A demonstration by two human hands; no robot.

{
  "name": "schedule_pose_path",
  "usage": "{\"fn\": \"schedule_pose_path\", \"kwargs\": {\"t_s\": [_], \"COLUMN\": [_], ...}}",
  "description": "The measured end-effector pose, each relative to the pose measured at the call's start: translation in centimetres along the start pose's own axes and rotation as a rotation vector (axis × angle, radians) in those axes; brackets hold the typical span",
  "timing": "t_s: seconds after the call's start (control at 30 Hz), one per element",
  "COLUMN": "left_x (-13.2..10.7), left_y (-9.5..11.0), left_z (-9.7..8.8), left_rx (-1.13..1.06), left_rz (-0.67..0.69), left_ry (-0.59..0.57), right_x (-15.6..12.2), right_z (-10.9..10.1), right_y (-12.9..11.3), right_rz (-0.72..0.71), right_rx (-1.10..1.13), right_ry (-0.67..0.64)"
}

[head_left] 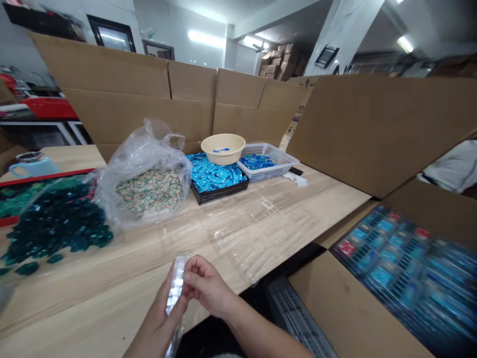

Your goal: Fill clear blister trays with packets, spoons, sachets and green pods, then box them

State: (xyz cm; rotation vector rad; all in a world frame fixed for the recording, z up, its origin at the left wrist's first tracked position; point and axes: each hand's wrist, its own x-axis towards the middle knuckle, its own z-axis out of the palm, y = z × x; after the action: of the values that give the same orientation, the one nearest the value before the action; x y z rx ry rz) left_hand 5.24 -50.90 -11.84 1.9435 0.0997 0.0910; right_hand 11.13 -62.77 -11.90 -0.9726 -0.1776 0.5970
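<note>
My left hand is wrapped round a narrow, shiny silver-white strip with segments along it, held upright over the front of the table. What exactly the strip is cannot be made out. Close against its right side is my right hand, thumb and fingers pinched together near the upper part; anything between those fingertips is hidden. Clear plastic trays with moulded hollows lie flat on the wooden table just beyond my hands.
Dark teal pieces are heaped at left beside a clear bag of small patterned packets. Behind are a black tray of blue sachets, a cream bowl and a white basket. An open carton of blue packages stands right.
</note>
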Motion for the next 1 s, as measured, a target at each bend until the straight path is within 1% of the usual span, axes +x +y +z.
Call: {"fn": "schedule_pose_path", "kwargs": {"t_s": [0.07, 0.13, 0.17, 0.2, 0.27, 0.33, 0.37, 0.4, 0.43, 0.47, 0.53, 0.57, 0.63, 0.7, 0.77, 0.83, 0.93, 1.0], "left_x": [0.2, 0.2, 0.1, 0.0, -0.3, -0.5, -0.5, -0.3, -0.1, 0.3, 1.3, 1.7, 2.3, 2.3, 1.9, 1.4, 0.9, 0.9], "left_y": [0.2, 0.4, 0.5, 0.4, 0.0, -1.0, -1.5, -2.0, -2.4, -2.7, -2.8, -2.7, -2.2, -1.9, -1.8, -2.0, -2.5, -2.5], "left_z": [0.2, 0.3, 0.2, -0.1, -1.1, -2.5, -3.1, -3.6, -3.7, -3.6, -2.7, -2.2, -1.1, -0.5, -0.5, -0.9, -2.2, -3.6], "left_rx": [0.065, 0.108, 0.110, 0.100, 0.064, 0.041, 0.051, 0.075, 0.106, 0.133, 0.139, 0.116, 0.046, -0.043, -0.130, -0.171, -0.173, -0.182], "left_rz": [0.005, 0.007, 0.003, -0.007, -0.065, -0.143, -0.167, -0.169, -0.147, -0.108, -0.036, -0.021, -0.036, -0.081, -0.128, -0.171, -0.251, -0.295], "left_ry": [-0.045, -0.039, -0.026, -0.010, 0.064, 0.181, 0.225, 0.244, 0.221, 0.167, 0.043, -0.004, -0.052, -0.044, 0.000, 0.077, 0.253, 0.354], "right_x": [-0.5, -0.8, -1.0, -1.0, -1.2, -1.3, -1.4, -1.4, -1.4, -1.4, -1.1, -0.8, -0.2, 0.3, 0.5, 0.1, -1.1, -1.7], "right_z": [0.4, 0.9, 1.1, 1.2, 0.9, 0.0, -0.5, -0.9, -1.3, -1.5, -1.4, -1.2, -0.6, 0.0, 0.3, 0.4, 0.1, -0.4], "right_y": [-0.8, -1.5, -1.6, -1.7, -1.5, -1.0, -0.7, -0.4, -0.1, 0.1, 0.4, 0.4, 0.3, 0.3, 0.3, 0.3, 0.2, 0.1], "right_rz": [-0.016, -0.026, -0.028, -0.029, -0.023, -0.014, -0.010, -0.006, -0.002, 0.002, 0.015, 0.012, -0.027, -0.084, -0.116, -0.127, -0.144, -0.111], "right_rx": [-0.204, -0.398, -0.445, -0.448, -0.364, -0.252, -0.201, -0.161, -0.135, -0.125, -0.149, -0.181, -0.251, -0.296, -0.310, -0.313, -0.308, -0.268], "right_ry": [0.045, 0.066, 0.067, 0.064, 0.076, 0.131, 0.166, 0.196, 0.209, 0.192, 0.096, 0.041, -0.028, -0.037, -0.035, -0.027, 0.041, 0.087]}}
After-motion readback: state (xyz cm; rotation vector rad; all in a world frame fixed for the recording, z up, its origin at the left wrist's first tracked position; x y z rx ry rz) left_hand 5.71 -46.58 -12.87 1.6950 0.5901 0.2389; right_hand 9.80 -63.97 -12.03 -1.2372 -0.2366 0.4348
